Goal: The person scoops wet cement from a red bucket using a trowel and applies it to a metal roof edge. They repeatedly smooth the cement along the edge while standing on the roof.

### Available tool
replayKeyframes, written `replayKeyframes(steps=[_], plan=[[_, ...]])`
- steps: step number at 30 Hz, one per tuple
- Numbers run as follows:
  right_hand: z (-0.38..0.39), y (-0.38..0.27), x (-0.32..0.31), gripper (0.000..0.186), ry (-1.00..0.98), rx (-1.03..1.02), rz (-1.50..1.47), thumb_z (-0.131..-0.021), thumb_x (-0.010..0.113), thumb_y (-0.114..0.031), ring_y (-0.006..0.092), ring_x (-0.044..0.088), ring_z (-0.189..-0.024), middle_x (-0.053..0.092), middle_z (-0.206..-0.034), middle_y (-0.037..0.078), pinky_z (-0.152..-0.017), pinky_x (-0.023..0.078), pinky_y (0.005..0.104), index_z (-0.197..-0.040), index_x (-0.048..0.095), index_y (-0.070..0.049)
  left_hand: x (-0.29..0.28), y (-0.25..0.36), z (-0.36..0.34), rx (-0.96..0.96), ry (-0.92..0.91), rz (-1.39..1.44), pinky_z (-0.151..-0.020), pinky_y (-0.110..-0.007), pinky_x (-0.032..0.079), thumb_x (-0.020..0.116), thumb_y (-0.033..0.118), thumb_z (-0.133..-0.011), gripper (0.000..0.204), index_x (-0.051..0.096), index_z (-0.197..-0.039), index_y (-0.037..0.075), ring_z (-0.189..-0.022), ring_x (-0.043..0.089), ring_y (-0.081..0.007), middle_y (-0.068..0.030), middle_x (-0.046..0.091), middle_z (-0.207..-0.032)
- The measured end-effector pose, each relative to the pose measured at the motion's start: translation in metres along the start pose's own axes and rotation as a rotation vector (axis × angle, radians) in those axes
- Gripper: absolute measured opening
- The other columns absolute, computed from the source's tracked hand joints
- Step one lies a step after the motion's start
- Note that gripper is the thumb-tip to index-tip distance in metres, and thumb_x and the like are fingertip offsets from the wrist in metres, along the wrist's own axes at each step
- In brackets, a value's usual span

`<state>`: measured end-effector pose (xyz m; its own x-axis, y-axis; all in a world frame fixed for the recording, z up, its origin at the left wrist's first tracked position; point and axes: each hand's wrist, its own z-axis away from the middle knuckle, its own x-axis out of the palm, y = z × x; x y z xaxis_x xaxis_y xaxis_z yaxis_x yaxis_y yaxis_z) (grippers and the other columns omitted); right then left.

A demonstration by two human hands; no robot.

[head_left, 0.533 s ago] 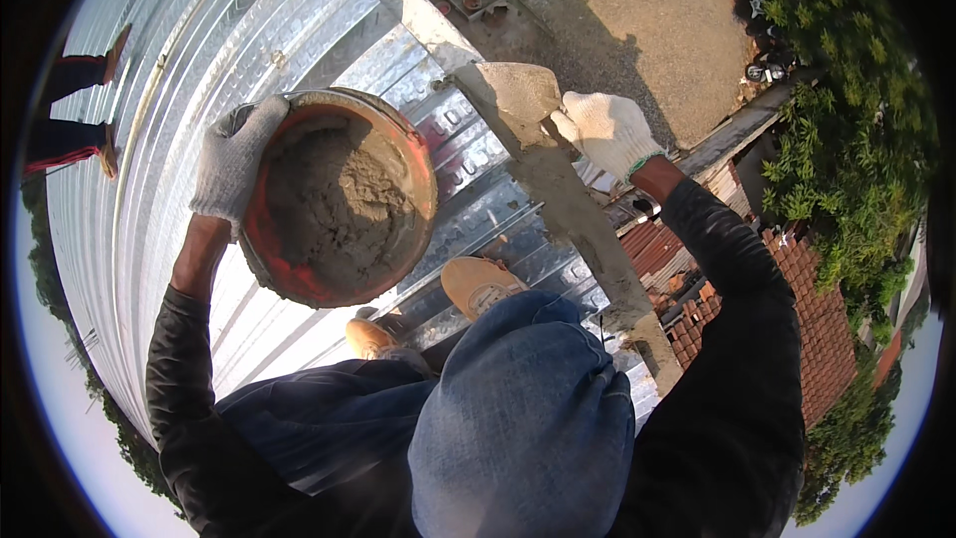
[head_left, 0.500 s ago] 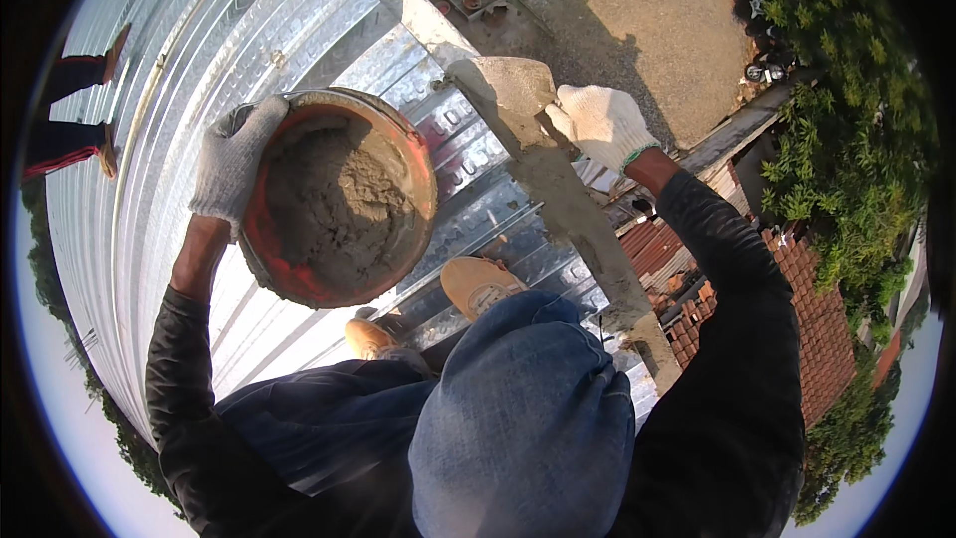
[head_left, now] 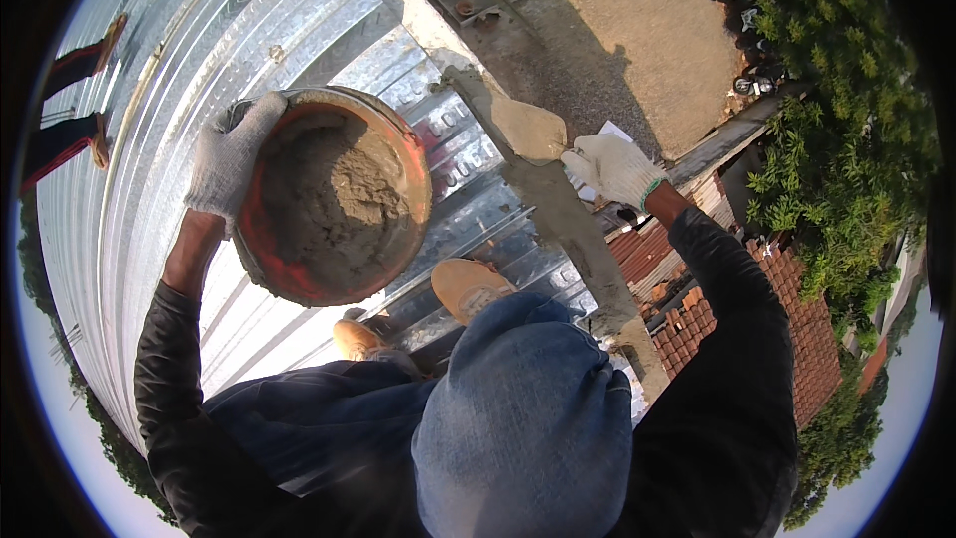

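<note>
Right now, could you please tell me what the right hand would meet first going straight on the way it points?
Led by the trowel it holds, the right hand would probably meet the mortar strip along the wall top first, with metal roofing beyond; how high the trowel sits is unclear.

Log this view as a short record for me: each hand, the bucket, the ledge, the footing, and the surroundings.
Left hand: gloved, gripping the bucket's rim
Right hand: gloved, holding a trowel
Bucket: reddish, containing grey mortar
Ledge: coated with mortar; trowel blade over it, contact unclear
Footing: tan shoes on ribbed metal sheets
Surroundings: another person's legs at far left; trees and tiled roof at right
</note>
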<state>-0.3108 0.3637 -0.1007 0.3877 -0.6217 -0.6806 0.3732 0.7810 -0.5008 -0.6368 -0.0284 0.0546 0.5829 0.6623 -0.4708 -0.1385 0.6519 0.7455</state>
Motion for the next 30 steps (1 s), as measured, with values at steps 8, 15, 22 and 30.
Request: replayKeyframes(steps=[8, 15, 22, 30], plan=[[0.097, 0.018, 0.054, 0.042, 0.069, 0.058, 0.009, -0.113, 0.063, -0.041, 0.0502, 0.072, -0.088, 0.072, -0.088, 0.027, -0.076, 0.056, 0.0567, -0.100, 0.068, -0.001, 0.002, 0.004, 0.000, 0.034, -0.013, -0.018, -0.089, -0.033, 0.060, 0.079, 0.036, -0.110, 0.037, 0.084, -0.121, 0.001, -0.096, 0.073, -0.0120, -0.0034, 0.081, -0.107], [0.162, 0.020, 0.060, 0.040, 0.084, 0.113, -0.059, -0.111, 0.068, -0.039, 0.0471, 0.071, -0.076, 0.072, -0.087, 0.025, -0.069, 0.057, 0.0545, -0.102, 0.068, 0.000, 0.001, -0.001, 0.000, 0.079, 0.006, -0.067, -0.088, -0.033, 0.060, 0.079, 0.037, -0.110, 0.038, 0.084, -0.121, 0.001, -0.094, 0.073, -0.0119, -0.0031, 0.081, -0.105], [0.089, -0.014, 0.002, 0.045, -0.077, 0.415, -1.083, -0.118, 0.058, -0.049, 0.0097, 0.063, -0.065, 0.066, -0.080, -0.001, -0.056, 0.050, 0.0294, -0.109, 0.071, -0.007, 0.007, 0.010, -0.003, 0.033, 0.030, -0.162, -0.086, -0.032, 0.059, 0.080, 0.037, -0.109, 0.037, 0.082, -0.119, 0.002, -0.094, 0.071, -0.0123, -0.0036, 0.080, -0.105], [0.025, 0.057, 0.000, 0.047, -0.539, 0.520, -1.241, -0.118, 0.053, -0.052, 0.0106, 0.051, -0.051, 0.062, -0.076, -0.002, -0.046, 0.043, 0.0285, -0.105, 0.070, -0.009, 0.013, 0.007, 0.007, 0.085, 0.032, -0.128, -0.089, -0.031, 0.059, 0.079, 0.038, -0.109, 0.039, 0.083, -0.119, 0.000, -0.096, 0.071, -0.0114, -0.0035, 0.080, -0.105]])
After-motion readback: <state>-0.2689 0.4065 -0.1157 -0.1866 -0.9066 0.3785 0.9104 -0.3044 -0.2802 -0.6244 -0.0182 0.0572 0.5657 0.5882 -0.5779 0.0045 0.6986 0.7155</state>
